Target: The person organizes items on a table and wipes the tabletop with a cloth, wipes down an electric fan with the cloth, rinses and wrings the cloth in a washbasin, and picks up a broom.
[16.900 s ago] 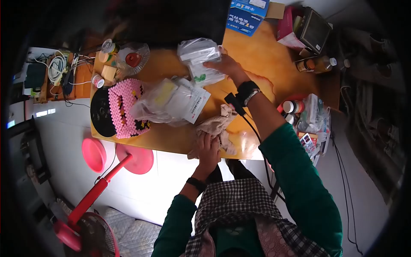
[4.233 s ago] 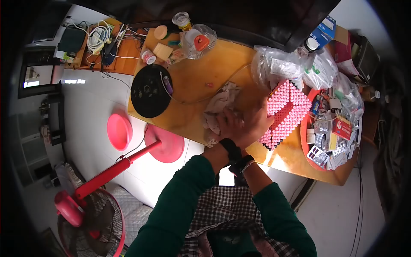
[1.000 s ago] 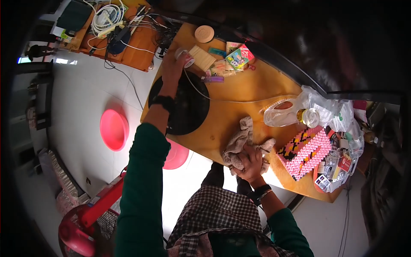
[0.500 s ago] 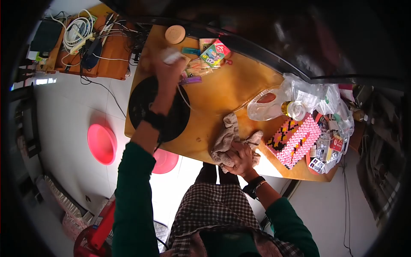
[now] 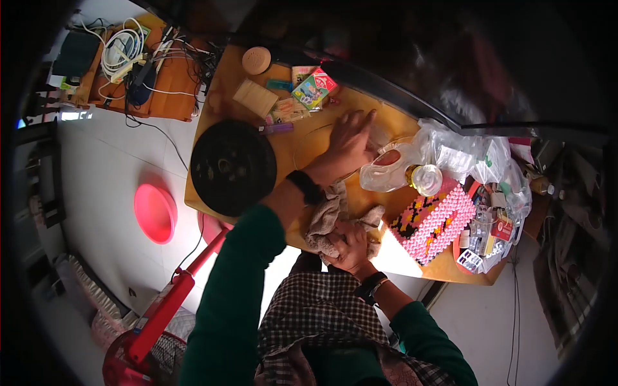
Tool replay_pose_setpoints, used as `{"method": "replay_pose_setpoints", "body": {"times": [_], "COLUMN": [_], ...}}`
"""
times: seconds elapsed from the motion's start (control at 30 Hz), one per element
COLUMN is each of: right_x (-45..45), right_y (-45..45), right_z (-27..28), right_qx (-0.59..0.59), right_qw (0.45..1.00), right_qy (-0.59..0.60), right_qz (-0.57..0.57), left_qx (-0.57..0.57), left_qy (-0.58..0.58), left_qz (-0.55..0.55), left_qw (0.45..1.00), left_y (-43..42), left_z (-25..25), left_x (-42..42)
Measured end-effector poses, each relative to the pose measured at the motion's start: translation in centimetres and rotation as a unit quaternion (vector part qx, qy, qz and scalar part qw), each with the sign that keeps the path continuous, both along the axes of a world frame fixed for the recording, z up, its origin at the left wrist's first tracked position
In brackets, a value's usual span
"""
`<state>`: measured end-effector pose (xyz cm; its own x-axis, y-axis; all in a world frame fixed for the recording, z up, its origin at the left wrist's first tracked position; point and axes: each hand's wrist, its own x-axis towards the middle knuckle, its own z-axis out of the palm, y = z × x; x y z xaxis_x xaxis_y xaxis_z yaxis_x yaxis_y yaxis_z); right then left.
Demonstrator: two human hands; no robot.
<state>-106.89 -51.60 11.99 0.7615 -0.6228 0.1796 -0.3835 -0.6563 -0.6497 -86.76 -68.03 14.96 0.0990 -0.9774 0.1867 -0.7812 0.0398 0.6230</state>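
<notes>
My left hand (image 5: 351,140) reaches over the wooden table, with a pale rounded object (image 5: 379,136) between its fingers and thumb; its kind is unclear. Beside this hand lies a clear plastic container (image 5: 380,178), and a thin cord runs across the wood to its left. My right hand (image 5: 351,248) is closed on a crumpled brownish-grey cloth (image 5: 327,219) near the table's front edge. To the right of the cloth stands a pink beaded box (image 5: 438,225) with black and yellow patterning.
A round black lid-like disc (image 5: 233,168) lies at the table's left, with small packets, a colourful box (image 5: 314,89) and a round tan lid (image 5: 256,60) behind it. Plastic bags (image 5: 460,154) crowd the right. A pink basin (image 5: 155,214) and a red fan (image 5: 161,315) are on the floor.
My left hand has swept right from the table's far left to beside the clear container, uncovering a tan rectangular pack. My right hand stays on the cloth. The red fan shows more.
</notes>
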Motion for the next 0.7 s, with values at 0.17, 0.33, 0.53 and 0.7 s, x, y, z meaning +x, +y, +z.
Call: {"method": "replay_pose_setpoints", "body": {"times": [0.17, 0.33, 0.53, 0.7], "right_x": [-0.3, -0.2, -0.4, -0.3], "right_y": [0.0, -0.3, 0.0, 0.0], "right_z": [-0.3, -0.1, -0.5, -0.5], "right_qx": [0.009, 0.009, 0.025, 0.038], "right_qw": [1.000, 1.000, 1.000, 0.999], "right_qy": [-0.001, -0.009, -0.006, -0.009], "right_qz": [0.003, 0.003, 0.002, -0.001], "left_qx": [-0.043, 0.029, 0.158, 0.255], "left_qy": [0.047, -0.143, -0.136, 0.082], "left_qz": [0.201, 0.204, 0.158, 0.148], "left_qw": [0.977, 0.968, 0.965, 0.952], "left_y": [0.1, -3.3, -4.2, -3.6], "left_z": [-0.4, -2.8, -1.2, -1.0], "left_x": [7.9, 14.7, 14.7, 14.1]}}
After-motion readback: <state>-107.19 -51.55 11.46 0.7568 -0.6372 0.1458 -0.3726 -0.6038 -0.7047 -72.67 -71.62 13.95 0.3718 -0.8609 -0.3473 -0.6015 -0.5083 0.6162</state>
